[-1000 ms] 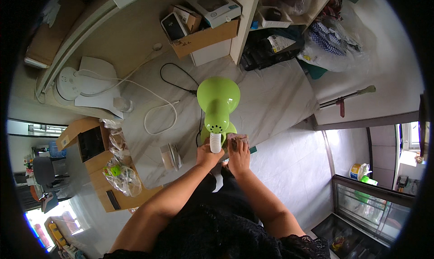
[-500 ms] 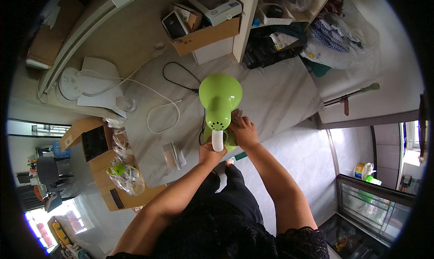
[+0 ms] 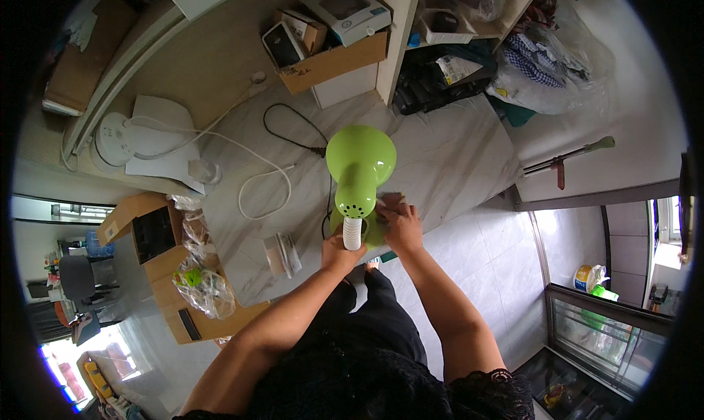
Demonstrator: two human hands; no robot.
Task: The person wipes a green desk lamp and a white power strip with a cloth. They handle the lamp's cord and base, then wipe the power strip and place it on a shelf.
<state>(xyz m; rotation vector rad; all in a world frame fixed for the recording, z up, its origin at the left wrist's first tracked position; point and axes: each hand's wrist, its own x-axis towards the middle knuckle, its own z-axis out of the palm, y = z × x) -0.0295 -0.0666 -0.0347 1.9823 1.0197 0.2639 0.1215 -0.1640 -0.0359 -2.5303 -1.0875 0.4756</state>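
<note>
Green desk lamp (image 3: 361, 156) is seen upright at the near edge of the marble-patterned table (image 3: 462, 145), between both hands. A tip over the edge is judged the main risk: the lamp head looks top-heavy, and little tabletop is left on the near side should the base (image 3: 372, 234) be pushed. A snag is also possible, black cord (image 3: 292, 109) being looped behind the lamp. White neck (image 3: 353, 234) might be bent if leaned on.

Left hand (image 3: 342, 254) is placed low beside the neck; its fingers are partly hidden, so how far it is closed, or whether a hold is had, cannot be told. Right hand (image 3: 403, 228) is set right of the base, partly closed, fingers bent over a grey-brown cloth (image 3: 391, 198), apparently held. Both forearms are angled inward from below.
</note>
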